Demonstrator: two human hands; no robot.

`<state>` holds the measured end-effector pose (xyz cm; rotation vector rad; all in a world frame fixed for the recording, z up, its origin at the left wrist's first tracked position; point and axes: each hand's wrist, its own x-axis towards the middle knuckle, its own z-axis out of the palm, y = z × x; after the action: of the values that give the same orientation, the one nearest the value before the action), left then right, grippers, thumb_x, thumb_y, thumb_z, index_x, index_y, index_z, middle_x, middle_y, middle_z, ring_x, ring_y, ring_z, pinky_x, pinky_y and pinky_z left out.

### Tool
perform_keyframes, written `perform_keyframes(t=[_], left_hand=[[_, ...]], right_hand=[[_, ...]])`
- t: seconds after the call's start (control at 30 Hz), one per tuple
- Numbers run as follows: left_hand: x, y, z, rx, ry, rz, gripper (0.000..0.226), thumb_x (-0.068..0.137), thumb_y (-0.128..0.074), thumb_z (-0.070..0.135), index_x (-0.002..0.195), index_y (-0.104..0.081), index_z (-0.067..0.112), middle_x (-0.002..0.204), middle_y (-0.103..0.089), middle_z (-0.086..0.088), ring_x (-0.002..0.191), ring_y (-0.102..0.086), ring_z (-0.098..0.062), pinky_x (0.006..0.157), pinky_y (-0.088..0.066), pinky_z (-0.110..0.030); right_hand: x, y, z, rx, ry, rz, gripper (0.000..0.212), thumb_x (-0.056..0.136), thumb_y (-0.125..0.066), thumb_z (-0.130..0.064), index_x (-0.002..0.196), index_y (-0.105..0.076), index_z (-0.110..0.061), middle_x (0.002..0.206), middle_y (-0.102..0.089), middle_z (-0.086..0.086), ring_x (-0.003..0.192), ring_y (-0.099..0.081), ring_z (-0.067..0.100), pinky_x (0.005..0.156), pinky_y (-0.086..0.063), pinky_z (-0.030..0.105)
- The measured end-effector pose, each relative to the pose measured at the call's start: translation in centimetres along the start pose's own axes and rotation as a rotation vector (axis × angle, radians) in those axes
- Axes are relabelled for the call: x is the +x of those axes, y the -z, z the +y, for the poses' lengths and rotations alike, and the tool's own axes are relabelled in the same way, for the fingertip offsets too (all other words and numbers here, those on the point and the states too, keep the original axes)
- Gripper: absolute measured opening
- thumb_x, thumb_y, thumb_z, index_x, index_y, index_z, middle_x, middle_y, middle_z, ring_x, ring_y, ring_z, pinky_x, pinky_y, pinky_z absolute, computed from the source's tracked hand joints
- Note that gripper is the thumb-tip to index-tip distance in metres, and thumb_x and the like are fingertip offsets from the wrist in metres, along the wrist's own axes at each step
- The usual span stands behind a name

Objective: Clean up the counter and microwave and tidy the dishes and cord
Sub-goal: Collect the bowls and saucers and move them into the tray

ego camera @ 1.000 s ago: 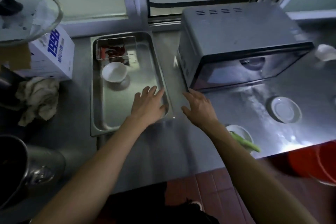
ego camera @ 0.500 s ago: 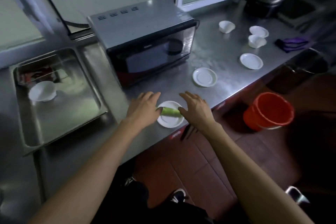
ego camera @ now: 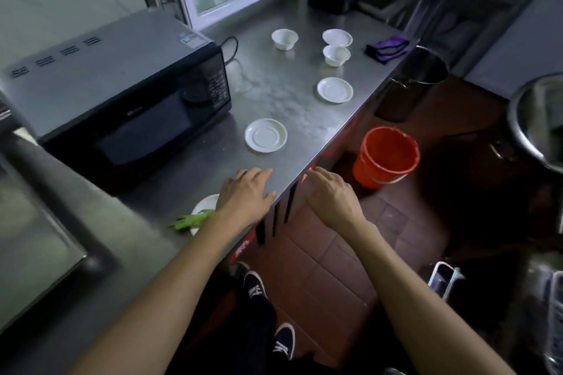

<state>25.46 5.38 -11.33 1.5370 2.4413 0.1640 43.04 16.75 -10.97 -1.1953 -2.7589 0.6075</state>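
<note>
Since half a second ago the view has swung further right along the table [ego camera: 304, 119] and both hands have slid that way too, off the plate with the green vegetable, which now lies behind the left wrist. The left hand [ego camera: 248, 196] rests flat, fingers spread and empty, on the table's front edge; the right hand [ego camera: 330, 196] hovers open and empty just past that edge, over the tiled floor, the two hands apart from each other. The near plate [ego camera: 202, 207] carries the green vegetable [ego camera: 192, 220], which overhangs its rim toward the person. This reads as an early step, hands travelling toward the scattered dishes, nothing yet gathered. Next beyond is an empty white saucer [ego camera: 266, 135] in front of the microwave [ego camera: 122, 91], whose door looks closed. Further out sits a second saucer [ego camera: 334, 90], then a small bowl [ego camera: 336, 55] touching or nearly touching a third saucer [ego camera: 337, 37], with another bowl [ego camera: 284, 39] apart to their left. The black cord [ego camera: 230, 47] loops loose behind the microwave's corner. A purple cloth [ego camera: 387, 47] lies at the far edge; picking up the nearest saucer seems the likely next reach, needing a fingertip lift under its shallow rim
</note>
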Motion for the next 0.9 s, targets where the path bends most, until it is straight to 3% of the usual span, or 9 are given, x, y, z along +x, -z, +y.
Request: perform_keyframes(t=[0.13,0.47,0.9], left_hand=[[4.7,-0.1,0.3,-0.057,-0.039,-0.011,0.059,0.096,-0.048,0.047,0.150,-0.037,0.026,0.149,-0.045,0.002,0.133,-0.042,-0.024,0.105,-0.039,-0.044],[14.8,0.7,4.3,-0.066,-0.192,-0.070,0.057,0.097,-0.048,0.044,0.149,-0.040,0.022,0.149,-0.045,0.000,0.134,-0.041,-0.025,0.104,-0.037,-0.045],[29.0,-0.1,18.4,0.037,-0.349,-0.096,0.057,0.097,-0.048,0.049,0.149,-0.038,0.028,0.146,-0.047,0.003,0.134,-0.042,-0.022,0.107,-0.036,-0.041]], right_hand=[[3.1,0.4,1.4,-0.015,-0.041,-0.001,0.041,0.095,-0.055,-0.029,0.136,-0.054,-0.025,0.131,-0.057,-0.009,0.125,-0.052,0.023,0.092,-0.049,0.044],[8.0,3.8,5.7,0.032,-0.186,0.063,0.054,0.091,-0.064,-0.031,0.142,-0.051,-0.021,0.138,-0.055,0.002,0.132,-0.047,0.026,0.101,-0.044,0.047],[13.8,8.3,22.2,0.079,-0.332,0.184,0.058,0.091,-0.066,-0.036,0.144,-0.049,-0.023,0.151,-0.048,0.002,0.138,-0.045,0.025,0.105,-0.043,0.044]])
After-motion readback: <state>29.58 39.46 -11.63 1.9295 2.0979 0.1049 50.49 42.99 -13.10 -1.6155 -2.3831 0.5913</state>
